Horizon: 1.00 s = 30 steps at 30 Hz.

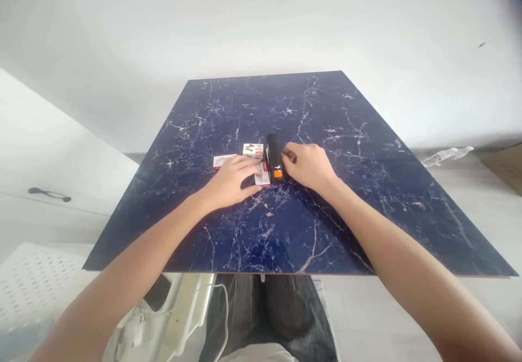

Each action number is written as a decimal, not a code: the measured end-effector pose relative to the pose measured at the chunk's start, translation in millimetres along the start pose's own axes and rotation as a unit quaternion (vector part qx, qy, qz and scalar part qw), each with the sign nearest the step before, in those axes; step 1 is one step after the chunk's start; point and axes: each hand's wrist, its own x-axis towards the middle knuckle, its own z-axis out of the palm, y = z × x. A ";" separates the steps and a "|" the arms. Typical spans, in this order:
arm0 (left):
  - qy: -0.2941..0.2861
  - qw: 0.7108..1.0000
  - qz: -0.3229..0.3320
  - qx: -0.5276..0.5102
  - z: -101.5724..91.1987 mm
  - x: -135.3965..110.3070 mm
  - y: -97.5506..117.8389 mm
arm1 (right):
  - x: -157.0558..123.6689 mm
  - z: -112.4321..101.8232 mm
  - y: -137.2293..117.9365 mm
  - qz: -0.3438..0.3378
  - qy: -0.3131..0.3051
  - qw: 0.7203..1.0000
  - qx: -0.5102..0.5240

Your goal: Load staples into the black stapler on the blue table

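Observation:
A black stapler (273, 154) with an orange part at its near end lies mid-table, pointing away from me. Close along its left side are small white-and-red boxes: one at the back (253, 149), one nearer me (263, 175), and one farther left (223, 160), partly under my fingers. My left hand (234, 181) reaches over these boxes, its thumb and fingers around the nearer one. From the right, my right hand (305, 162) touches the stapler's side with curled fingers. Its fingertips are partly hidden.
The blue marbled tabletop (265, 231) ends close to my lap and meets a white wall (261, 19) behind. A white cabinet (49, 166) stands at left. Clear plastic packaging (446, 156) and a cardboard box (505, 166) lie beyond the right edge. A white cable (225, 313) hangs below.

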 end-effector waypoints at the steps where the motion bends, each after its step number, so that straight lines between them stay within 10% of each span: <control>1: -0.001 1.000 0.003 -0.002 -0.7 0.2 0.5 | 0.0 0.1 0.1 -0.002 -0.001 1.000 0.002; 9: 0.055 0.989 -0.112 0.078 -37.6 -2.4 -18.4 | -0.2 -3.9 -1.9 0.007 -0.016 1.000 -0.010; 16: -0.048 0.960 -0.266 0.078 -47.6 -8.8 -42.7 | -0.4 -1.0 0.0 0.021 -0.021 0.999 -0.013; 30: -0.116 0.978 -0.161 -0.067 -68.6 -19.8 -59.6 | -0.5 -4.4 -4.8 0.030 -0.031 0.999 -0.019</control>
